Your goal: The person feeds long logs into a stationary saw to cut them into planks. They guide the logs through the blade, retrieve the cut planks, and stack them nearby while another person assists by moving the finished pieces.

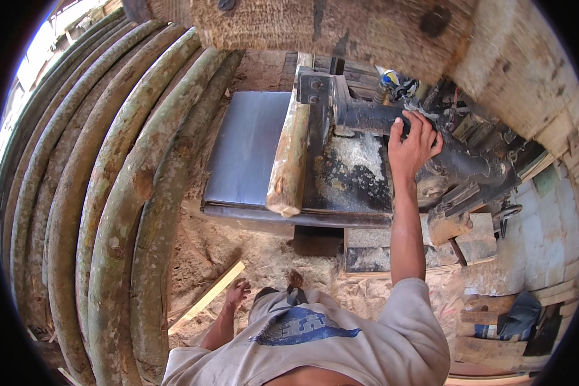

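"When viewed from above, what to say of the right hand (415, 145)?"

"Palm down, partly open, with bent, spread fingers and a thumb held apart. Reaching over a thick black metal bar (367, 117). Cannot tell whether gripping, pressing or just hovering, with the undersides of the fingers hidden."

"And of the left hand (238, 293)?"

"Held low, loosely open, fingers a little curled, with nothing visible in the grasp. Just beside the upper end of a pale wooden strip (206, 299); hard to tell whether touching."

"Where to look for the bar, then?"

"Right under the fingers of the right hand, and running leftward to a bolted black plate (315, 87)."

"And for the short log (288, 161)?"

"To the left of the right hand, well apart. Lying lengthwise away from the body on the metal surface (248, 135), near end close to the front edge."

"How to describe both?"

"As for the bar: dark, heavy, dusty. As for the log: rounded, yellowish brown with darker patches, cut flat at the near end. Between log and right hand, scattered whitish sawdust (360, 157)."
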A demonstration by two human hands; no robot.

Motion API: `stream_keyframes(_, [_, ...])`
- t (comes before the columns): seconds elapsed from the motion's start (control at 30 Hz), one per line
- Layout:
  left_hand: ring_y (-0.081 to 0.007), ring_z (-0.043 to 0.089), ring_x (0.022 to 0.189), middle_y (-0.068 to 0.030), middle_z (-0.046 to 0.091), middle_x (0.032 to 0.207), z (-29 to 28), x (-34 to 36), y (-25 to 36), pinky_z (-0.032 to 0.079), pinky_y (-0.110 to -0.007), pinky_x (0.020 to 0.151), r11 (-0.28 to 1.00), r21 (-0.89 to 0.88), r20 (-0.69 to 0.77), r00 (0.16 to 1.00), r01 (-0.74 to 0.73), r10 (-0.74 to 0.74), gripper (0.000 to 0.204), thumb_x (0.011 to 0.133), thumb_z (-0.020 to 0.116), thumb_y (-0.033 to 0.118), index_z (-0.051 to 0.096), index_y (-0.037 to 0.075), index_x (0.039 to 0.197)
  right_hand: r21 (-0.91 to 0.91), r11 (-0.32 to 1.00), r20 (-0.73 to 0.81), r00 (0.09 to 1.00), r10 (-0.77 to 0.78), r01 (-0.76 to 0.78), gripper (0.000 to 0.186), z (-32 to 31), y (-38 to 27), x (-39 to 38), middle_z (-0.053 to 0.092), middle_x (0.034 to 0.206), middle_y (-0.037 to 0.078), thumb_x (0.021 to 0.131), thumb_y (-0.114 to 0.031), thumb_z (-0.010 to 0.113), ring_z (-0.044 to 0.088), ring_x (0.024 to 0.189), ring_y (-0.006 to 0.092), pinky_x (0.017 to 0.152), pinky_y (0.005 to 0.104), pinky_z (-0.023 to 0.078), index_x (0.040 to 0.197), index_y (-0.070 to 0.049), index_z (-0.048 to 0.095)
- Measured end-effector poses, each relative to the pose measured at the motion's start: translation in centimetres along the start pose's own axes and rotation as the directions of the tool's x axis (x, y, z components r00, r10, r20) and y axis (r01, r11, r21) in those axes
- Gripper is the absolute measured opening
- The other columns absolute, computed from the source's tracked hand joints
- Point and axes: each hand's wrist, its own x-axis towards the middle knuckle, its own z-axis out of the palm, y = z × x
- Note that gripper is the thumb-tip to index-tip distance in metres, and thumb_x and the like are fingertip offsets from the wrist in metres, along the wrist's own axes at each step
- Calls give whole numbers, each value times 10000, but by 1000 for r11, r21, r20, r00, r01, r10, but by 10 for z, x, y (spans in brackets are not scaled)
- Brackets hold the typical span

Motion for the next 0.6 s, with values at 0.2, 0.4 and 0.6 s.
stream_keyframes(0.2, [-221,630,893,-102,629,1125,24,4,61,475,-384,752,999,-2,77,996,52,-51,531,883,602,387,425,123,1309,7,1000,-4,1000,18,-18,187,6,0,-6,596,1080,-21,853,-271,613,538,1015,175,1007,423,245,1003,-163,643])
stream_keyframes(0.4, [-286,573,1095,-151,566,1227,31,33,171,447,-466,903,954,-56,245,923,-294,298,589,885,601,403,371,122,1348,-71,997,68,997,45,-40,215,10,2,-10,580,1106,12,917,-306,547,521,1055,200,1031,435,216,1032,-149,639])
stream_keyframes(0.6, [-307,490,1213,-154,508,1299,49,52,257,387,-520,985,940,61,377,880,-335,289,682,840,670,409,338,137,1370,-94,995,83,995,52,-44,251,12,5,-14,563,1102,48,925,-301,533,511,1078,228,1057,483,211,1067,-118,629])
